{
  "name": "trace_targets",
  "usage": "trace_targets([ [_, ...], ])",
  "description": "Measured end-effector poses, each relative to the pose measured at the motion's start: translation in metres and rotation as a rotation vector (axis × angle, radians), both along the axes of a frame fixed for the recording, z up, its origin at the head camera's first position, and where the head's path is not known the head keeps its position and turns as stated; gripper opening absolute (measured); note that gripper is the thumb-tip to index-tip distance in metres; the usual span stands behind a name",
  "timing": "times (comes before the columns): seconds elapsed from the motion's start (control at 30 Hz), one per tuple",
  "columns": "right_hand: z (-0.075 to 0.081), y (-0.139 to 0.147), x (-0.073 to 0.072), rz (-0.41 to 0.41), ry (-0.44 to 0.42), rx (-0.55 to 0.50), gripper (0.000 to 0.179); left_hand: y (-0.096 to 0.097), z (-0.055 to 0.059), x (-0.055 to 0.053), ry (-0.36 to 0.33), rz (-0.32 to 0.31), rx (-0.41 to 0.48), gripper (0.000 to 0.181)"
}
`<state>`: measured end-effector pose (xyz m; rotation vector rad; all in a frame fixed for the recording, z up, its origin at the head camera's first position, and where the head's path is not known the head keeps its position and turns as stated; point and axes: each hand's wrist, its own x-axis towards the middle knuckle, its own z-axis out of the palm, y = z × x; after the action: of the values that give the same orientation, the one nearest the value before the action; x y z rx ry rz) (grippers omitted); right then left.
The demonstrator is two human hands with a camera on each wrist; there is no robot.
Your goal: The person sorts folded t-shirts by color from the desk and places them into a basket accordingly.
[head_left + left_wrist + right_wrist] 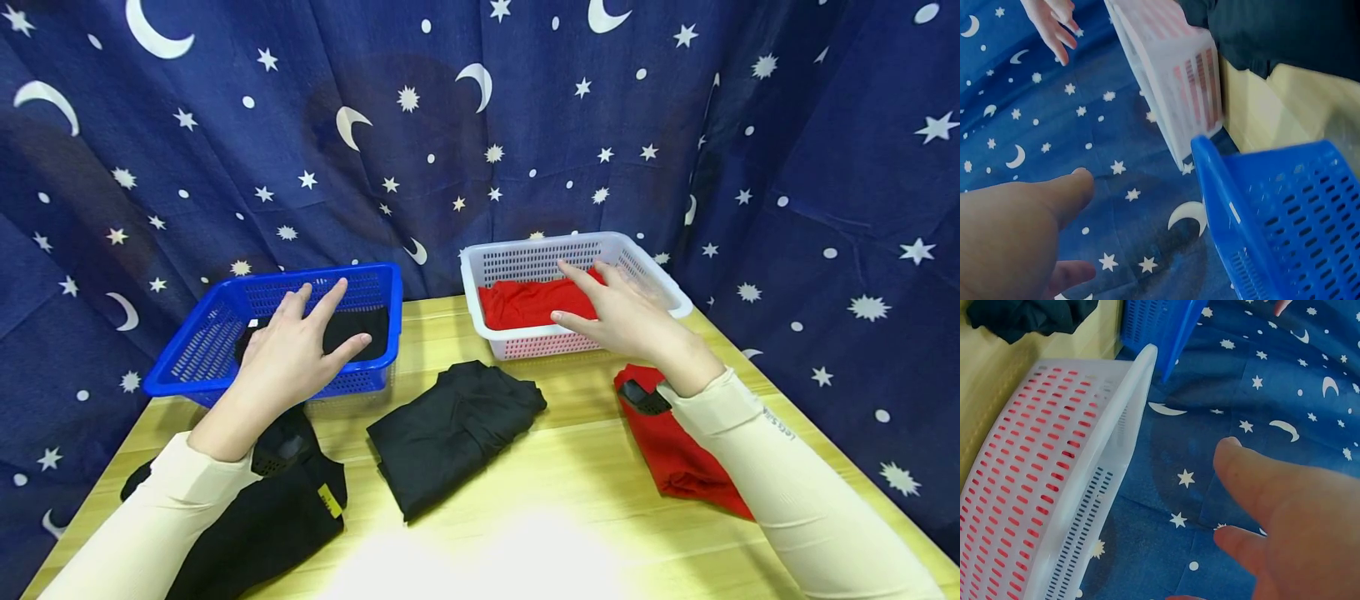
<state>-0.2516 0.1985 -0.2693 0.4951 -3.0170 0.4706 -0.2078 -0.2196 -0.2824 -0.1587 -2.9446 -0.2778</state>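
Note:
My left hand (288, 350) hovers above the blue basket (397, 333), its fingers spread and holding nothing. Inside that basket lies black cloth (363, 329). Over the white basket (480, 312) is my right hand (626, 312), also with spread fingers and nothing in its grasp. Red cloth (525, 302) lies in the white basket. In the left wrist view the left thumb (1075, 190) is apart from the blue basket's rim. The right wrist view shows the right hand (1297, 512) apart from the white basket's wall (1041, 437).
A folded black garment (457, 433) lies mid-table, in front of the baskets. Another black garment (262, 517) with a yellow tag is under the left forearm. A folded red garment (675, 450) lies partly behind the right forearm. A star-patterned curtain (420, 150) hangs around the wooden table (585, 467).

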Motion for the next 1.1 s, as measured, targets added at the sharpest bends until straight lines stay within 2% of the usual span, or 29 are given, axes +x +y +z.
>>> trace_targets([
  [0.17, -0.001, -0.005, 0.005, 0.027, 0.008, 0.009, 0.083, 0.005, -0.005, 0.015, 0.044, -0.039, 0.037, 0.085],
  [0.37, -0.006, -0.009, 0.012, 0.075, 0.0, -0.017, 0.078, 0.008, -0.013, 0.035, 0.109, -0.124, 0.098, 0.079],
  [0.57, -0.011, -0.013, 0.019, 0.14, -0.011, -0.052, 0.074, 0.009, -0.022, 0.05, 0.108, -0.188, 0.154, 0.075],
  [0.73, -0.021, -0.016, 0.023, 0.181, 0.0, -0.065, 0.072, 0.011, -0.034, 0.058, 0.053, -0.229, 0.201, 0.071],
  [0.93, -0.041, -0.023, 0.025, 0.255, -0.055, -0.058, 0.071, 0.011, -0.056, 0.063, -0.13, -0.285, 0.305, 0.067],
  [1.1, -0.057, -0.025, 0.022, 0.311, -0.13, -0.08, 0.069, 0.01, -0.075, 0.068, -0.235, -0.271, 0.4, 0.066],
])
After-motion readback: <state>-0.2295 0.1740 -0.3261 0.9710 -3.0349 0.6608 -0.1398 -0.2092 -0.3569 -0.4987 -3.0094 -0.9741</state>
